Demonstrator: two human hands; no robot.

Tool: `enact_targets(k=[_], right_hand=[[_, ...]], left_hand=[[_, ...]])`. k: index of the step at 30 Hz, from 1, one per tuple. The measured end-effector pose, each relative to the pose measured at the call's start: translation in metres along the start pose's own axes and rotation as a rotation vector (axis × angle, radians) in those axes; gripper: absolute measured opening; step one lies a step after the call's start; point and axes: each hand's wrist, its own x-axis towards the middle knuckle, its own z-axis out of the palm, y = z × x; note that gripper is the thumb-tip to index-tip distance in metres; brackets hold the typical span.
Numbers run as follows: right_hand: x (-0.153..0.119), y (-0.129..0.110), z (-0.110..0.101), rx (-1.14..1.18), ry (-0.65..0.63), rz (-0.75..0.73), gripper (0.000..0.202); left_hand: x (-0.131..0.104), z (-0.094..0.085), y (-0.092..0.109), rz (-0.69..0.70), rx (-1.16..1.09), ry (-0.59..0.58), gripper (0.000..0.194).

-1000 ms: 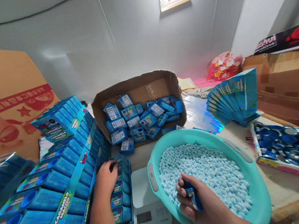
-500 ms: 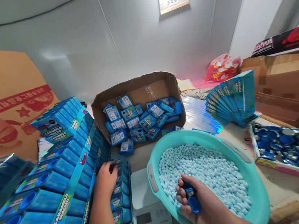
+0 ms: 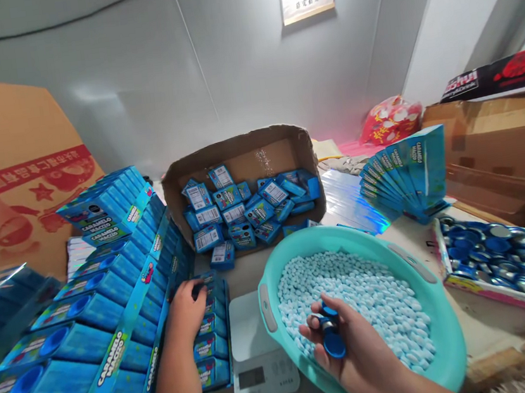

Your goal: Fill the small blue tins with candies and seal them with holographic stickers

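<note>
My left hand (image 3: 188,304) rests with curled fingers over the far end of a row of small blue candy boxes (image 3: 211,346) standing in a tray. Something dark shows between thumb and forefinger; the fingertips are hidden. My right hand (image 3: 352,345), palm turned up, holds several round blue caps (image 3: 333,344) with silvery edges in its bent fingers. It hovers over a turquoise basin (image 3: 451,332) of pale blue candies (image 3: 349,275). Left of the basin, and partly under its rim, sits a white kitchen scale (image 3: 260,375).
Stacked blue display boxes (image 3: 100,318) rise at left before a large carton (image 3: 9,125). An open cardboard box (image 3: 280,146) holds loose blue boxes at the back. Fanned blue cartons (image 3: 402,166) and a tray of blue caps (image 3: 504,256) lie right, near brown cartons (image 3: 501,154).
My right hand has opened a little and turned, showing more of the caps in it. The left hand stays at the same row of boxes. The view has shifted slightly.
</note>
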Motion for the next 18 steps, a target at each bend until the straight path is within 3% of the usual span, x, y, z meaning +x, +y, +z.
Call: enact_targets(k=[6, 12, 18], right_hand=[[0.0004, -0.0013, -0.0001, 0.033, 0.043, -0.100, 0.015], [-0.0033, -0.0004, 0.0009, 0.003, -0.038, -0.013, 0.019], [-0.0015, -0.0002, -0.0012, 0.009, -0.055, -0.025, 0.028]], left_hand=[[-0.0014, -0.0014, 0.0021, 0.002, -0.004, -0.007, 0.031], [-0.0020, -0.0027, 0.0036, 0.010, 0.003, -0.008, 0.029], [-0.0031, -0.0044, 0.0059, -0.008, 0.032, 0.004, 0.028]])
